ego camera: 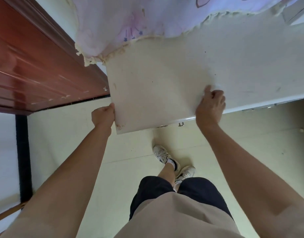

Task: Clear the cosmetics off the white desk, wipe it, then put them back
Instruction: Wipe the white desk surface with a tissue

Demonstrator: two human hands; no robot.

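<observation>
The white desk point(165, 79) fills the middle of the view, and its top carries no cosmetics, only a few small marks and specks. My left hand point(103, 115) grips the desk's left edge near the front corner, fingers curled against it. On the top by the front edge, my right hand point(210, 104) presses down with curled fingers. A small white wipe point(217, 86) shows just past its knuckles, and most of the wipe is hidden under the hand.
A pale pink curtain with a frilled hem point(130, 23) hangs over the desk's back left. A red-brown wooden door point(36, 66) stands at the left, with a black post point(23, 152) below it. Metal drawer handles point(180, 124) sit under the front edge. My feet stand on a pale tiled floor point(130, 160).
</observation>
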